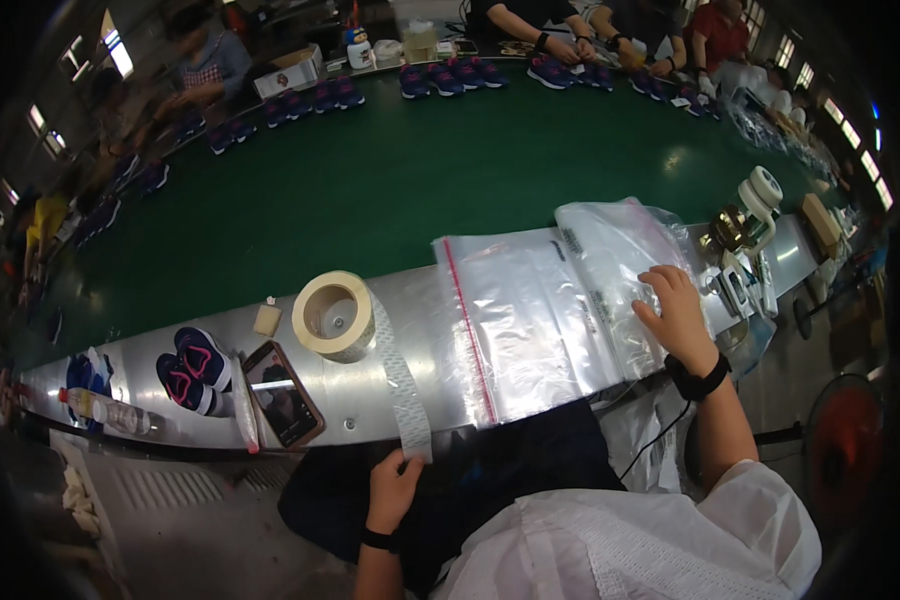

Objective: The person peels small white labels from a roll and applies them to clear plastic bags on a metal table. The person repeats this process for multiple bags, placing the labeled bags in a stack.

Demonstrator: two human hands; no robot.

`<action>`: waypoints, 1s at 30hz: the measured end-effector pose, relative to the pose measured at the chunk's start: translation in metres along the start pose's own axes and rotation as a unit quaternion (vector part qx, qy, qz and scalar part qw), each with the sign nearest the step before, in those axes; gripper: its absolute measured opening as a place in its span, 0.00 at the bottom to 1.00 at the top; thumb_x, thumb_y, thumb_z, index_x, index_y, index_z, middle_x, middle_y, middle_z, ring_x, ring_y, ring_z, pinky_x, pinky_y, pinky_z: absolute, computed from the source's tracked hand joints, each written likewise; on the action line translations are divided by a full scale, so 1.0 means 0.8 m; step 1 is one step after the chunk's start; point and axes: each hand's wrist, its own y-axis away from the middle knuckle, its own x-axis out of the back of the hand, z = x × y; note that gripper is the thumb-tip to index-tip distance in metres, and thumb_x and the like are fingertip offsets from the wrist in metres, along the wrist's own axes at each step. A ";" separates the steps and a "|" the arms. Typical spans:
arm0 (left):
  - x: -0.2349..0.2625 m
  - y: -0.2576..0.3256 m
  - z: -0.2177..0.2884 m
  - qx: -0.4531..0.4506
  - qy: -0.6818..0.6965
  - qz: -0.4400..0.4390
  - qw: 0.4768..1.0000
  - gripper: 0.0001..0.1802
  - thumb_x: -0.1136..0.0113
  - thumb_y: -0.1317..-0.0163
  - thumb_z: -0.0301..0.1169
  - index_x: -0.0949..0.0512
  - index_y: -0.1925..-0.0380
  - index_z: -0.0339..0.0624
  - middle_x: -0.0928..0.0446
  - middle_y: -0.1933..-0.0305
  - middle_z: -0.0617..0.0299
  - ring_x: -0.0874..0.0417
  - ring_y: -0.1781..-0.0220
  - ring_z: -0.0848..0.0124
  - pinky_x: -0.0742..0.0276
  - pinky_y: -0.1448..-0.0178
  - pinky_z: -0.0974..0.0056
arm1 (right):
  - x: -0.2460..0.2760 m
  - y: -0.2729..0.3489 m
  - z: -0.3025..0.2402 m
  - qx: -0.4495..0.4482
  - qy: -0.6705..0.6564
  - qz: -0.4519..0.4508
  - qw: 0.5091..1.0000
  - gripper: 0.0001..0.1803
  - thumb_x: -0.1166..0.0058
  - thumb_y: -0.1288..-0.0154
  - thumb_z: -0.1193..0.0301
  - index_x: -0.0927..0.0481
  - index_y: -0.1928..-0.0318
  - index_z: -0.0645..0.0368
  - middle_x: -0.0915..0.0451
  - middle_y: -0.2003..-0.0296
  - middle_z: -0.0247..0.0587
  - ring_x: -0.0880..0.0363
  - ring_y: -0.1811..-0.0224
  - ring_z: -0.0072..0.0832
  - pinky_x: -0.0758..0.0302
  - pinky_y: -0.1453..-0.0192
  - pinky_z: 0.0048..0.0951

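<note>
My left hand (pixel 393 490) pinches the loose end of a strip of labels (pixel 402 390) at the bench's near edge. The strip runs down from a wide roll of labels (pixel 361 338) lying on the metal bench. My right hand (pixel 676 312), fingers spread, is over a stack of clear plastic bags (pixel 605 235) and seems to rest on it. Overlapping that stack on its left is another stack of clear bags (pixel 525 325) with a red line along one side. Black bands circle both my wrists.
Left of the roll are a phone (pixel 283 393), dark blue shoes with pink trim (pixel 195 368) and a plastic bottle (pixel 110 410). At right stand a white-handled device (pixel 760 195) and small tools. Beyond the green conveyor belt (pixel 370 170), people handle shoes. A fan (pixel 850 430) is at lower right.
</note>
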 end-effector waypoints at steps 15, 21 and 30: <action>-0.052 -0.010 0.095 0.036 0.301 -0.174 0.937 0.15 0.48 0.35 0.30 0.28 0.51 0.36 0.24 0.56 0.61 0.23 0.60 0.76 0.26 0.56 0.71 | -0.046 0.058 -0.213 -0.067 -0.641 -0.341 0.684 0.06 0.48 0.36 0.73 0.25 0.63 0.64 0.26 0.72 0.29 0.32 0.69 0.14 0.34 0.65 0.18; 0.003 -0.080 0.113 -0.020 0.392 -0.009 0.920 0.18 0.56 0.31 0.36 0.33 0.48 0.36 0.27 0.52 0.56 0.24 0.54 0.69 0.25 0.55 0.65 | -0.046 0.059 -0.190 -0.071 -0.629 -0.354 0.689 0.06 0.46 0.37 0.73 0.26 0.70 0.61 0.31 0.78 0.23 0.38 0.76 0.10 0.40 0.73 0.15; -0.008 -0.035 0.108 -0.140 0.112 0.145 0.973 0.10 0.47 0.37 0.29 0.27 0.57 0.38 0.24 0.61 0.62 0.25 0.64 0.76 0.29 0.59 0.73 | -0.019 0.078 -0.160 0.002 -0.565 -0.422 0.709 0.06 0.41 0.43 0.77 0.24 0.74 0.63 0.26 0.76 0.29 0.33 0.74 0.11 0.35 0.70 0.17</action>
